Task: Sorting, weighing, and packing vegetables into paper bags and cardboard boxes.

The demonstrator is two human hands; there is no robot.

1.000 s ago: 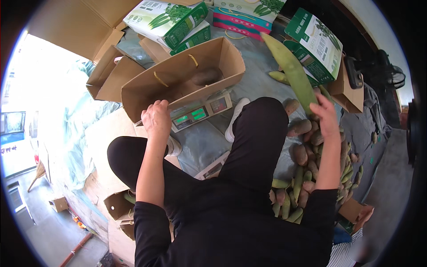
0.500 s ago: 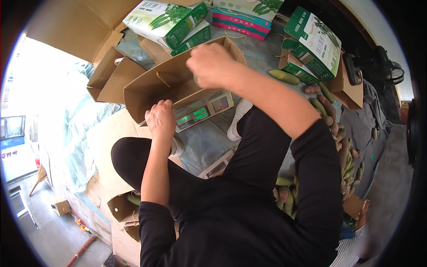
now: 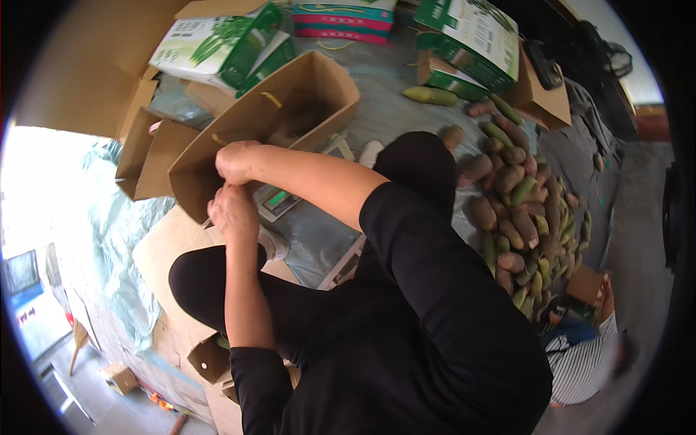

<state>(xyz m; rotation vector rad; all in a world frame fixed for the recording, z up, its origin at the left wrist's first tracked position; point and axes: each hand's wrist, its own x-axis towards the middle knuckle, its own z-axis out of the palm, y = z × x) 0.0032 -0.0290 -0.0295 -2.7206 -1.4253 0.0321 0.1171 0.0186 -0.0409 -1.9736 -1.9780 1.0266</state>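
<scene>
An open brown cardboard box [image 3: 290,101] stands on a scale with a green display [image 3: 279,199], in front of my knees. Both hands meet at the box's near corner. My right hand [image 3: 235,161] reaches across from the right and is closed on the near rim. Just below it, my left hand [image 3: 232,214] has its fingers curled against the box's near wall. The inside of the box is dark and I cannot make out what lies in it.
A heap of long green and brownish vegetables [image 3: 518,210] lies to my right. A single green one [image 3: 429,95] lies beyond it. Green-and-white cartons [image 3: 225,47] and flat cardboard [image 3: 148,156] stand around the box. A person in a striped top [image 3: 587,362] sits at lower right.
My right hand held a long green vegetable at the pile, swung left over the box, and is now at the box's near rim without it. My left hand stayed by the box.
</scene>
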